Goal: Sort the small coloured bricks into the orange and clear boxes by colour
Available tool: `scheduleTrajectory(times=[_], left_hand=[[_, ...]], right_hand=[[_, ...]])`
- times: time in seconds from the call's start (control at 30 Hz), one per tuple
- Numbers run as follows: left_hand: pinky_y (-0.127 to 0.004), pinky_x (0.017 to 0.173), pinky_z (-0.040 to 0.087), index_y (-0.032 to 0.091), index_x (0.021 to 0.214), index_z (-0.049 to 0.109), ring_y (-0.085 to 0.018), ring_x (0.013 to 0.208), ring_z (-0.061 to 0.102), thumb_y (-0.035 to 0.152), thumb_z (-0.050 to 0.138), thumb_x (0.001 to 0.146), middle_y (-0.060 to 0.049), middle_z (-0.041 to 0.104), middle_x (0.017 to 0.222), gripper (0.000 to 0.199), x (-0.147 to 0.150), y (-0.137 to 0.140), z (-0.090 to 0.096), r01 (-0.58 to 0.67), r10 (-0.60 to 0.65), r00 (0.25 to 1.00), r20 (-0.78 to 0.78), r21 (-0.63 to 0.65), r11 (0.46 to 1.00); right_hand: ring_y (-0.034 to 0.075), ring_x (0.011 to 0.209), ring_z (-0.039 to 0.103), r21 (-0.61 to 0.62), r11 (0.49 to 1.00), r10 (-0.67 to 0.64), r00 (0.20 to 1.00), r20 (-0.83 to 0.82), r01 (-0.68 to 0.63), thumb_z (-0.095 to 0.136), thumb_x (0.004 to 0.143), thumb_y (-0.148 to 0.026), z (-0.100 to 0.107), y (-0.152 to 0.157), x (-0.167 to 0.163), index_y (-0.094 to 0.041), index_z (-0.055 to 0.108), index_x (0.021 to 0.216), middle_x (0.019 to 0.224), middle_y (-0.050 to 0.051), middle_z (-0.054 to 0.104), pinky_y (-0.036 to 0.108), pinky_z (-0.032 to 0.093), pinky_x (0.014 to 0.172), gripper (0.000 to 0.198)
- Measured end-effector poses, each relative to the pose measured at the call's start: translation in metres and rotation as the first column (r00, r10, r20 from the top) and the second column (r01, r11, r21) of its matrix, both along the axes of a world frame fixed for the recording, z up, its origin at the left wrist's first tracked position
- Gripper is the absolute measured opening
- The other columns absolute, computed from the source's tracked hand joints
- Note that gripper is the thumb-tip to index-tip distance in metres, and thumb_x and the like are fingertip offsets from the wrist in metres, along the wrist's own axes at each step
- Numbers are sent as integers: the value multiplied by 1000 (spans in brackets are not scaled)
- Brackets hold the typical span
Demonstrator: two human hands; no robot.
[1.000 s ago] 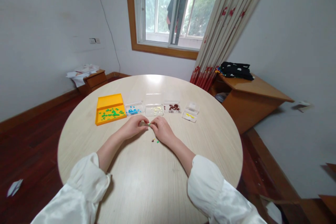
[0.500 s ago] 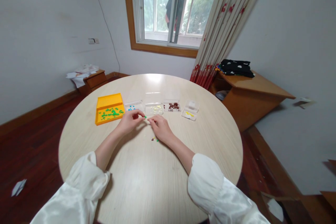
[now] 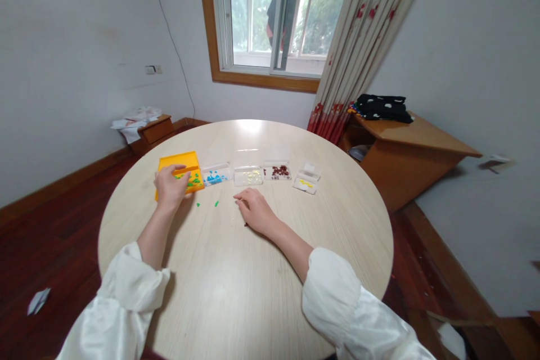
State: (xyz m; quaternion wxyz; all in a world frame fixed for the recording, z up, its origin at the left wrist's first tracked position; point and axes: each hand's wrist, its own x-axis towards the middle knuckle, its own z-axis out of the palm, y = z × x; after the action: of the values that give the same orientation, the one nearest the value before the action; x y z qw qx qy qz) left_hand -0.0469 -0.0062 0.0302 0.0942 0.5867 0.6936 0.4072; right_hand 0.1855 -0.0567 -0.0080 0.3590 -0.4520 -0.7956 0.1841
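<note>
1. Orange plastic tray (image 3: 180, 160) with small green plastic pieces (image 3: 194, 181) inside stands at the left end of a row of boxes on the round pale wooden table (image 3: 236, 287).
2. The left hand (image 3: 170, 187) is over the near edge of this tray, with the fingers curled down into it. I cannot tell if something is pinched between them, because the back of the hand hides the fingertips.
3. The right hand (image 3: 254, 210) lies on the table near the middle, palm down, fingers loosely together and pointing left. It holds nothing that I can see.
4. Two loose green pieces (image 3: 216, 203) lie on the bare table between the two hands, just in front of the boxes. One tiny dark piece (image 3: 246, 224) shows at the near edge of the right hand.
5. Right of the tray, four small clear plastic boxes stand in a line: one with blue pieces (image 3: 215, 178), one with pale yellowish pieces (image 3: 248, 176), one with dark red pieces (image 3: 277, 171), and an open one with a few yellow pieces (image 3: 306, 181).
6. Both arms wear white shiny sleeves (image 3: 118, 309).
7. Behind the table are a window with a wooden frame (image 3: 211, 39), a curtain with red flowers (image 3: 358, 39) and a wooden side desk (image 3: 405, 146) with dark folded cloth (image 3: 382, 108) on it.
</note>
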Motion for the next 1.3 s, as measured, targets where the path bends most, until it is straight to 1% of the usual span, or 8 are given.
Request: scheduleTrajectory(times=[0.07, 0.13, 0.23, 0.33, 0.57, 0.93, 1.13, 1.3], left_hand=[[-28, 64, 44, 16, 85, 66, -18, 73, 57, 35, 57, 70, -7, 67, 83, 26, 8, -4, 7, 30, -34, 998, 58, 58, 998], [-26, 59, 42, 16, 80, 68, -15, 66, 54, 39, 60, 67, -5, 67, 76, 27, 15, -8, 12, 175, -178, 980, 91, 36, 984], [-24, 54, 37, 16, 70, 68, -14, 59, 53, 41, 63, 62, -3, 65, 65, 27, 19, -12, 14, 390, -383, 920, 80, -123, 912], [-24, 51, 35, 17, 62, 67, -15, 55, 53, 43, 65, 59, -2, 64, 58, 26, 22, -13, 10, 477, -488, 872, 38, -286, 831], [-25, 53, 36, 19, 58, 68, -19, 60, 59, 42, 67, 55, -4, 68, 59, 23, 39, -16, 5, 433, -511, 856, -78, -429, 792], [-26, 54, 32, 21, 60, 69, -21, 68, 61, 22, 61, 63, -7, 70, 70, 8, 55, -25, 8, 206, -389, 853, -349, -460, 863], [-26, 55, 34, 20, 60, 69, -20, 66, 60, 22, 60, 63, -7, 70, 68, 9, 54, -23, 2, 261, -416, 856, -307, -438, 860], [-25, 54, 36, 18, 58, 67, -18, 58, 58, 25, 58, 63, -4, 66, 59, 12, 42, -18, 6, 380, -467, 876, -117, -427, 820]], right_hand=[[18, 95, 56, 11, 1000, 6, 1000, -7, -6, 50, 85, -10, -1, 1, 1, -14, 67, 96, 95, 9, 65, 35, 44, 88, 20], [17, 95, 56, 15, 1000, 13, 1000, -5, -12, 49, 85, -9, -3, 2, 1, -15, 67, 96, 95, 9, 65, 35, 44, 88, 21], [18, 95, 56, 11, 1000, 0, 1000, 15, -1, 47, 85, -8, -4, 2, 2, -13, 67, 96, 96, 11, 65, 35, 44, 89, 23], [18, 95, 56, 22, 1000, -5, 1000, 24, 4, 47, 85, -8, -4, 2, 2, -13, 67, 97, 95, 11, 65, 35, 45, 87, 23], [18, 94, 56, 22, 1000, 13, 1000, 23, -13, 47, 85, -8, -3, 2, 1, -15, 67, 97, 94, 9, 65, 34, 45, 87, 24], [17, 94, 56, 20, 999, 31, 998, 46, -32, 47, 85, -9, -7, 5, 0, -15, 67, 97, 95, 9, 65, 33, 45, 88, 23], [17, 94, 55, 20, 1000, 22, 999, 40, -23, 48, 84, -8, -6, 4, -1, -14, 67, 98, 95, 9, 65, 33, 45, 88, 24], [18, 94, 56, 9, 1000, 22, 999, 42, -22, 48, 84, -8, -4, 3, 1, -13, 67, 98, 95, 10, 65, 34, 45, 88, 24]])
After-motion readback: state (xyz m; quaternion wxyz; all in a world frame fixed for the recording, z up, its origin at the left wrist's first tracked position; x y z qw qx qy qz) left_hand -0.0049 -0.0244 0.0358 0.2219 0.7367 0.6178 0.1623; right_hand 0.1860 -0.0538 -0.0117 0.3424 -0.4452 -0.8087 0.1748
